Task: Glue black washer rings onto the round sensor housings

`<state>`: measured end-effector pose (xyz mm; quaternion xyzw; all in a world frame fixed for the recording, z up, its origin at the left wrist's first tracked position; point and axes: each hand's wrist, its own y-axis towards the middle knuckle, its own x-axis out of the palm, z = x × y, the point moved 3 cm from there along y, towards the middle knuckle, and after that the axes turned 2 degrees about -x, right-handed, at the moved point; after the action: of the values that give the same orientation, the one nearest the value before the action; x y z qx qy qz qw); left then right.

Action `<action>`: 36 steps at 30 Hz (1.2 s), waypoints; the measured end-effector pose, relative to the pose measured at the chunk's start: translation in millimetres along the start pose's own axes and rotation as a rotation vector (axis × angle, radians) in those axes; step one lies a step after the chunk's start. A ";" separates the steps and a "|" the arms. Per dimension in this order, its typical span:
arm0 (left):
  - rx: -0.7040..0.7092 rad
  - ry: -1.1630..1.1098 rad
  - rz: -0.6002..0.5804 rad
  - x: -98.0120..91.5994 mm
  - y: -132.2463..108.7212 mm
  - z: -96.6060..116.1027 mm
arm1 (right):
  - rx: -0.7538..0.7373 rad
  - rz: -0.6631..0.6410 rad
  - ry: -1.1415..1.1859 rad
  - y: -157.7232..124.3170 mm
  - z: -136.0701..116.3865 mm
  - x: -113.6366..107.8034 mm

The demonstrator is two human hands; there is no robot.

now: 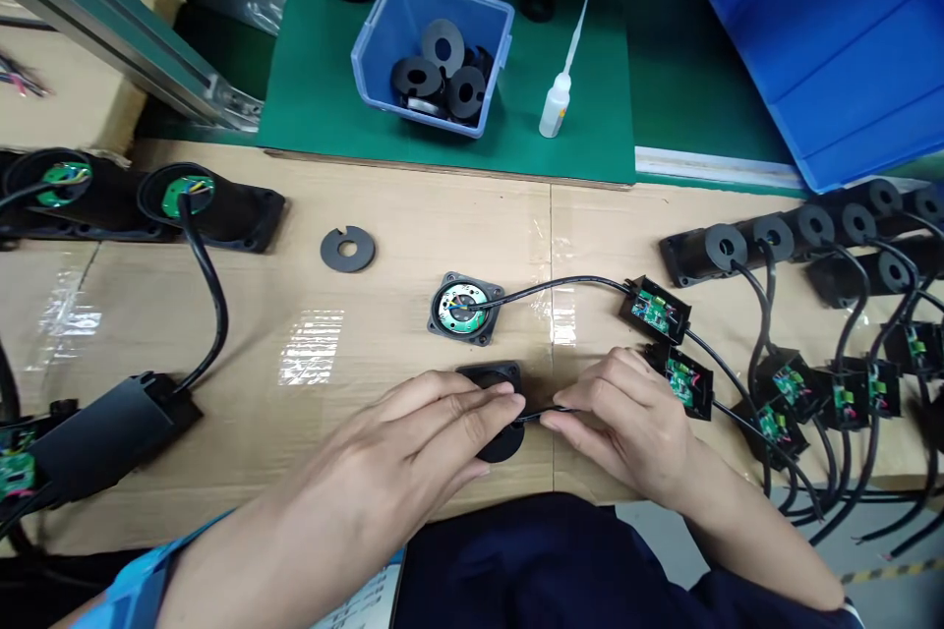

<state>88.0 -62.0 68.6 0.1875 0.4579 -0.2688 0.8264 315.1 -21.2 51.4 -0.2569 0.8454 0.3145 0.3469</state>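
Fingers of my left hand [435, 423] wrap over a black round housing with a square flange [491, 373], lying near the table's front edge. My right hand [626, 418] pinches a thin black cable [537, 414] that runs to the housing. Where the cable enters is hidden by my left fingers. Just behind them sits an open square-flanged unit [464, 308] with a round green circuit board inside; its cable leads right to a small black box with a circuit board [655, 310]. A second such box [685, 381] is beside my right hand. A notched black ring [348, 249] lies farther left.
A blue bin [373, 49] holds several black rings on the green mat [310, 108]; a white dropper bottle [556, 106] stands beside it. Wired black cylinders [727, 246] line the right; larger cylinders [232, 214] and a long black box [110, 437] are left. A large blue crate [833, 49] leans back right.
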 end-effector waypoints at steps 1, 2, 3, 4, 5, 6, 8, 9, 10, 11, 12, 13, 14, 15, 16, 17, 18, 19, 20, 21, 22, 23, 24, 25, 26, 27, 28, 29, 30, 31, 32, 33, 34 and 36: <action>0.001 0.040 -0.024 -0.4 -1.2 0.7 | -0.001 0.002 0.001 0.2 -0.3 -0.2; 0.006 0.077 -0.039 -0.7 -2.2 1.3 | -0.002 0.003 0.001 0.5 -0.6 -0.5; 0.011 0.112 -0.051 -0.8 -2.7 1.9 | -0.003 0.004 0.001 0.8 -0.9 -0.6; 0.018 0.146 -0.060 -0.9 -2.4 2.5 | -0.004 0.002 0.002 1.0 -1.1 -0.6; 0.024 0.181 -0.060 -1.4 -1.1 3.2 | -0.003 0.000 0.002 1.2 -1.3 -0.5; 0.035 0.207 -0.056 -2.3 1.2 4.2 | -0.003 -0.002 0.000 1.2 -1.3 -0.2; 0.073 0.233 -0.032 -5.4 8.1 6.3 | -0.002 -0.002 -0.005 0.9 -1.0 0.6; 0.095 0.231 -0.010 -7.6 12.2 7.2 | -0.001 -0.002 -0.007 0.7 -0.8 1.0; 0.116 0.220 0.007 -9.7 16.2 7.8 | 0.001 -0.003 -0.008 0.5 -0.6 1.3; 0.134 0.203 0.014 -11.5 19.8 8.1 | 0.004 -0.005 -0.008 0.3 -0.6 1.3; 0.143 0.184 0.010 -12.8 22.6 7.8 | 0.006 -0.002 -0.015 0.4 -1.0 0.6; 0.146 0.165 -0.005 -13.4 24.5 7.3 | 0.004 0.012 -0.032 0.5 -2.0 -0.9; 0.152 0.143 -0.025 -13.4 25.3 6.9 | -0.014 0.040 -0.069 0.8 -4.0 -3.4; 0.149 0.129 -0.044 -12.9 25.2 6.5 | -0.052 0.079 -0.126 1.0 -7.1 -6.5; 0.141 0.129 -0.059 -12.1 24.2 6.0 | -0.111 0.118 -0.186 1.0 -11.2 -9.3; 0.127 0.141 -0.057 -11.5 22.7 5.7 | -0.188 0.139 -0.235 0.6 -15.7 -10.9; 0.118 0.158 -0.055 -10.8 21.0 5.6 | -0.265 0.128 -0.266 -0.1 -19.9 -10.5; 0.111 0.177 -0.045 -10.4 19.4 5.7 | -0.337 0.098 -0.276 -1.2 -23.5 -8.1; 0.105 0.191 -0.034 -10.2 18.1 5.7 | -0.387 0.066 -0.270 -2.8 -25.9 -4.3; 0.113 0.197 -0.032 -10.0 17.0 5.8 | -0.412 0.045 -0.252 -4.4 -27.2 0.5; 0.139 0.193 -0.030 -10.1 16.3 6.1 | -0.414 0.039 -0.239 -6.1 -27.7 5.7; 0.163 0.190 -0.031 -10.2 15.6 6.0 | -0.399 0.045 -0.237 -7.5 -27.7 11.0; 0.181 0.191 -0.035 -10.1 14.8 5.3 | -0.377 0.055 -0.238 -8.7 -27.8 15.9; 0.183 0.202 -0.046 -9.6 13.7 3.7 | -0.356 0.054 -0.244 -9.4 -28.1 20.5; 0.175 0.213 -0.067 -8.4 12.1 1.4 | -0.337 0.037 -0.259 -9.5 -28.9 24.5; 0.161 0.220 -0.089 -6.6 10.1 -1.3 | -0.328 0.017 -0.280 -9.0 -30.3 27.5; 0.139 0.216 -0.107 -4.3 7.8 -4.4 | -0.323 0.000 -0.306 -8.0 -32.1 29.3; 0.115 0.198 -0.126 -1.5 5.3 -7.7 | -0.323 -0.011 -0.327 -6.6 -34.1 30.2; 0.095 0.164 -0.133 1.6 3.0 -11.0 | -0.325 -0.016 -0.344 -5.1 -35.9 30.4; 0.069 0.120 -0.129 4.7 1.0 -14.2 | -0.325 -0.018 -0.355 -3.5 -37.5 30.3; 0.047 0.074 -0.105 7.4 -0.4 -17.2 | -0.325 -0.016 -0.358 -2.1 -38.6 30.1; 0.022 0.033 -0.070 10.0 -1.3 -20.0 | -0.322 -0.013 -0.355 -1.0 -39.3 29.9; 0.005 -0.006 -0.030 12.3 -1.8 -22.1 | -0.317 -0.007 -0.349 -0.1 -39.6 29.8; -0.008 -0.071 0.058 15.8 -2.1 -24.1 | -0.303 0.002 -0.338 0.9 -39.4 29.9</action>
<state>77.8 -54.6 42.5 0.1875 0.4237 -0.2494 0.8504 279.0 -55.0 51.5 -0.2487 0.7187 0.4769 0.4405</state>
